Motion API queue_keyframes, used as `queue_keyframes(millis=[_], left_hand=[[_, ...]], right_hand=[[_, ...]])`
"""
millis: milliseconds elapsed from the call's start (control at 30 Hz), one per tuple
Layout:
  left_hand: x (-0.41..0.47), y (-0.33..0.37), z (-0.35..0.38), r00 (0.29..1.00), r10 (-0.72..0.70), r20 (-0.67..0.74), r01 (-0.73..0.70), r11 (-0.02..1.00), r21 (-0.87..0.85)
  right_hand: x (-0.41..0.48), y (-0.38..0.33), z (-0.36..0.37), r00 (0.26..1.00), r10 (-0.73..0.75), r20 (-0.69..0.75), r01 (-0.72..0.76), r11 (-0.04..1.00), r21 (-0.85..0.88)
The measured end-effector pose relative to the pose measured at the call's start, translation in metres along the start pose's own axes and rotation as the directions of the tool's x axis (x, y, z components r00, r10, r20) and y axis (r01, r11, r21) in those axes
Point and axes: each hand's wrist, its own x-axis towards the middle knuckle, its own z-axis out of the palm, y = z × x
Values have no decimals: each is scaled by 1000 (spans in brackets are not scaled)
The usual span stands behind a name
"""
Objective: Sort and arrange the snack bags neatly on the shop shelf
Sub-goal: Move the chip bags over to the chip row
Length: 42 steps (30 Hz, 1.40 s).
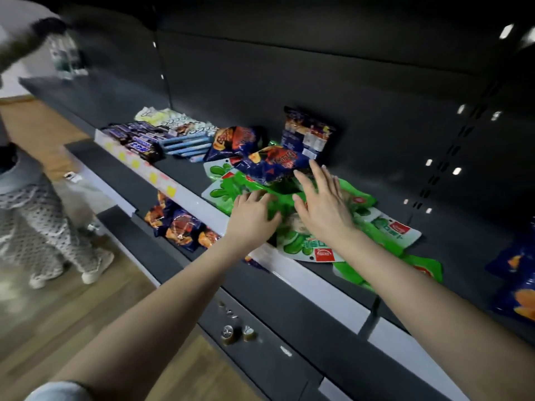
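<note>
Several green snack bags (385, 227) lie in a loose heap on the dark shop shelf (185, 172). My left hand (252, 215) rests on the heap's near edge, fingers curled onto a green bag (228, 192). My right hand (321, 204) hovers flat over the middle of the heap, fingers spread, nothing gripped. Two dark blue and orange snack bags (272, 163) lie across the far side of the green heap. Another dark bag (307, 134) stands upright against the back panel.
Chocolate bars (139, 140), blue stick packs (188, 147) and pale bags (168, 118) fill the shelf's left end. More blue and orange bags (176, 224) lie on the lower shelf, and others (518, 285) at the right. A person (43, 215) stands at left on the wooden floor.
</note>
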Motion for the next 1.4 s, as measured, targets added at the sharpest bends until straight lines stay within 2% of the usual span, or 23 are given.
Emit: queue_keyframes(millis=[167,400,533,633,800,1000,1233,1400], left_hand=[[-2,-24,-9,998,-59,1,59,998,-20],[2,-50,-14,991,-133,-33,132,991,-9],[4,-62,-14,988,-150,-45,149,988,-40],[10,-67,-15,987,-147,-65,144,989,-43],[19,-69,-12,989,-122,-81,119,992,-43],[28,-67,-3,991,-90,-95,86,995,-40],[32,-67,9,974,-89,-207,78,995,-60],[35,-70,13,974,-105,-201,99,994,-41]], right_hand=[[25,-19,15,997,-68,35,68,998,2],[62,-34,23,989,-124,81,133,985,-114],[84,-39,26,989,-121,87,130,985,-112],[98,-38,26,989,-123,80,133,983,-123],[104,-33,35,974,-128,185,150,982,-113],[83,-24,50,960,-165,224,204,965,-163],[72,-21,60,963,-156,219,193,969,-156],[70,-24,64,967,-155,201,190,967,-172]])
